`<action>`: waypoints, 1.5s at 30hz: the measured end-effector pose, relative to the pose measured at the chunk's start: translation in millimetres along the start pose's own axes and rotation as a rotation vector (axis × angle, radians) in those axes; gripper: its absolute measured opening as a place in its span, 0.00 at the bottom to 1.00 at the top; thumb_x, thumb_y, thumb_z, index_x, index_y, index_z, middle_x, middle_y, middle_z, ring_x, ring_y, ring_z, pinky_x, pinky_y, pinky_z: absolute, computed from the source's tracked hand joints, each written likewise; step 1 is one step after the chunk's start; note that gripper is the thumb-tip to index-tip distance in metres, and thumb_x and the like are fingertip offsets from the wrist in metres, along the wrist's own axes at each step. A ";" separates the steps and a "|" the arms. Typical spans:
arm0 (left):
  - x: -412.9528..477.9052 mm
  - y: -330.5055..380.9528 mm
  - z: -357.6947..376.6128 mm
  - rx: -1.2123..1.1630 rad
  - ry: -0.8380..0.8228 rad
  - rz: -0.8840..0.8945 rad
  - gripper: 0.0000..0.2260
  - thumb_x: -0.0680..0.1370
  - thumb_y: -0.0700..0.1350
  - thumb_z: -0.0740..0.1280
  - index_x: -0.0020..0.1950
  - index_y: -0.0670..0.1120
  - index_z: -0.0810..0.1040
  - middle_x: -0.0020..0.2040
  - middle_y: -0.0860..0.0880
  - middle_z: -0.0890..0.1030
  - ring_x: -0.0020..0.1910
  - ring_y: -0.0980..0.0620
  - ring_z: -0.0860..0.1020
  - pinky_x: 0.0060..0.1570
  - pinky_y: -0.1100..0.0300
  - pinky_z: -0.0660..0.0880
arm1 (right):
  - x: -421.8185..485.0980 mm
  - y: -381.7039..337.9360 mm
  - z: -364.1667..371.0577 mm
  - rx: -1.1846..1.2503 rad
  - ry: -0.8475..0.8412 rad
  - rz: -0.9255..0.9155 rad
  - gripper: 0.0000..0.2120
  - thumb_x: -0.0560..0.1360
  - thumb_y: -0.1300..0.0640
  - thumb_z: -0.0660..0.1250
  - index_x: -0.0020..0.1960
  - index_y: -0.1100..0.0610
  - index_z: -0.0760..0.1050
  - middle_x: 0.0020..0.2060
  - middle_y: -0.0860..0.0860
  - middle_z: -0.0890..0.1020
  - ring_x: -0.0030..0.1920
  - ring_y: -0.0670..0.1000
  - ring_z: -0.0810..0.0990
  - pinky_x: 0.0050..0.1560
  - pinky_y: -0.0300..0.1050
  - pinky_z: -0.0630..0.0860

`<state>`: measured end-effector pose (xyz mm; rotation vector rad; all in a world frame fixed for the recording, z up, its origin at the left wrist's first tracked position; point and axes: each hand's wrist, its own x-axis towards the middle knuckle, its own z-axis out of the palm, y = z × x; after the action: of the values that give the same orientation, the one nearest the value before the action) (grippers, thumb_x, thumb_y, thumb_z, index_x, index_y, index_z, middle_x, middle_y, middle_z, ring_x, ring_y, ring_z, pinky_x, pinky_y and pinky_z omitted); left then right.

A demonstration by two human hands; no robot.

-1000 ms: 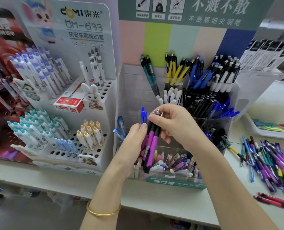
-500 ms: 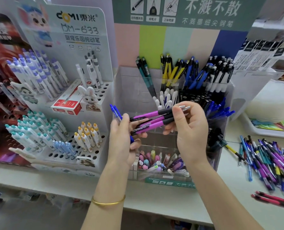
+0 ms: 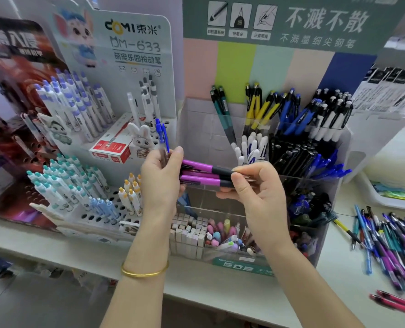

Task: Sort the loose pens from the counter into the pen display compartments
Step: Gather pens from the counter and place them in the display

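Note:
A bundle of purple pens (image 3: 200, 174) with black grips lies level between my hands, in front of the clear pen display (image 3: 339, 159). My right hand (image 3: 256, 185) pinches the bundle's black grip end. My left hand (image 3: 161, 178) holds the other end and also grips two blue pens (image 3: 161, 134) that stick upward. The display's upper compartments hold green, yellow, blue, black and white pens. A pile of loose pens (image 3: 395, 242) lies on the counter at the right.
A white holed pen stand (image 3: 87, 209) with cartoon toppers is at the left. A red box (image 3: 110, 150) sits on it. The display's lower bin holds erasers and small pastel items (image 3: 220, 233). Two pink pens (image 3: 395, 301) lie near the counter's front right edge.
The purple bundle has turned from upright to level. My left hand has shifted left with the blue pens, and both hands now hold the bundle's ends.

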<state>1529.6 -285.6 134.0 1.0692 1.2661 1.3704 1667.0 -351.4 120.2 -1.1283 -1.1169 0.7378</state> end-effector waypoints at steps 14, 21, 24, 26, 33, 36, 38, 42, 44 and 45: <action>41.3 32.9 -13.8 0.345 -0.188 0.434 0.08 0.78 0.47 0.67 0.39 0.52 0.73 0.28 0.58 0.74 0.30 0.58 0.74 0.31 0.61 0.73 | 105.5 -55.6 37.3 -0.695 -0.938 0.331 0.11 0.73 0.53 0.72 0.49 0.60 0.80 0.33 0.58 0.75 0.25 0.49 0.66 0.23 0.38 0.62; 60.5 41.5 -7.1 -0.019 -0.221 0.208 0.08 0.82 0.52 0.58 0.51 0.51 0.75 0.36 0.54 0.77 0.25 0.56 0.71 0.23 0.67 0.66 | 125.3 -59.0 43.2 -0.710 -0.796 0.234 0.05 0.74 0.54 0.70 0.43 0.56 0.80 0.31 0.49 0.81 0.25 0.45 0.72 0.26 0.35 0.68; 69.7 43.4 -7.2 -0.175 -0.180 0.030 0.10 0.84 0.47 0.53 0.53 0.47 0.73 0.41 0.46 0.79 0.24 0.55 0.69 0.18 0.68 0.61 | 149.8 -70.5 50.1 -0.479 -0.309 0.046 0.04 0.75 0.57 0.70 0.44 0.57 0.79 0.34 0.53 0.82 0.21 0.41 0.69 0.23 0.33 0.66; 70.7 42.2 -8.1 -0.231 -0.242 -0.034 0.11 0.83 0.42 0.52 0.51 0.44 0.72 0.38 0.45 0.79 0.23 0.55 0.70 0.18 0.66 0.62 | 166.1 -68.4 63.4 -0.441 -0.046 -0.141 0.05 0.74 0.58 0.70 0.41 0.52 0.76 0.32 0.48 0.80 0.24 0.40 0.73 0.27 0.34 0.70; 68.1 34.2 -13.2 -0.183 -0.340 -0.077 0.10 0.83 0.39 0.53 0.52 0.45 0.74 0.36 0.48 0.76 0.25 0.56 0.71 0.20 0.65 0.65 | 191.3 -46.0 100.3 -0.830 0.112 -0.257 0.08 0.74 0.54 0.69 0.45 0.59 0.78 0.40 0.52 0.81 0.42 0.54 0.79 0.44 0.49 0.76; 66.4 31.1 -16.2 -0.177 -0.376 -0.092 0.10 0.83 0.40 0.54 0.52 0.46 0.74 0.35 0.49 0.76 0.27 0.56 0.72 0.23 0.64 0.68 | 186.5 -39.1 110.9 -1.135 -0.030 -0.052 0.09 0.75 0.54 0.67 0.39 0.57 0.71 0.35 0.51 0.75 0.40 0.57 0.76 0.37 0.46 0.71; 64.1 28.7 -18.4 -0.194 -0.410 -0.107 0.10 0.83 0.40 0.54 0.53 0.45 0.75 0.35 0.49 0.76 0.27 0.56 0.72 0.24 0.63 0.69 | 181.5 -34.8 114.3 -1.207 -0.058 0.018 0.11 0.76 0.54 0.67 0.38 0.56 0.68 0.34 0.50 0.71 0.39 0.57 0.74 0.37 0.44 0.68; 60.0 23.0 -22.9 -0.195 -0.438 -0.117 0.10 0.83 0.40 0.55 0.56 0.44 0.75 0.35 0.49 0.77 0.28 0.55 0.73 0.26 0.63 0.70 | 182.2 -38.9 114.1 -1.187 -0.067 0.030 0.12 0.75 0.54 0.70 0.42 0.57 0.67 0.37 0.52 0.73 0.39 0.57 0.73 0.37 0.45 0.69; 56.1 20.5 -22.9 -0.207 -0.443 -0.121 0.10 0.83 0.40 0.55 0.56 0.44 0.75 0.34 0.49 0.77 0.28 0.55 0.72 0.25 0.63 0.70 | 182.1 -42.5 112.0 -1.029 -0.081 0.006 0.15 0.73 0.57 0.72 0.45 0.59 0.65 0.40 0.54 0.75 0.40 0.58 0.76 0.39 0.50 0.74; 53.4 19.6 -22.1 -0.214 -0.450 -0.120 0.10 0.83 0.40 0.55 0.56 0.44 0.75 0.34 0.49 0.77 0.28 0.55 0.72 0.25 0.63 0.70 | 179.5 -45.3 109.4 -0.939 -0.074 -0.021 0.16 0.72 0.59 0.73 0.48 0.60 0.65 0.42 0.54 0.75 0.40 0.59 0.78 0.41 0.53 0.77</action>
<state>1497.5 -236.8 151.7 1.0582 0.8204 1.0691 1615.9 -168.9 221.8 -1.8650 -1.5953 0.2034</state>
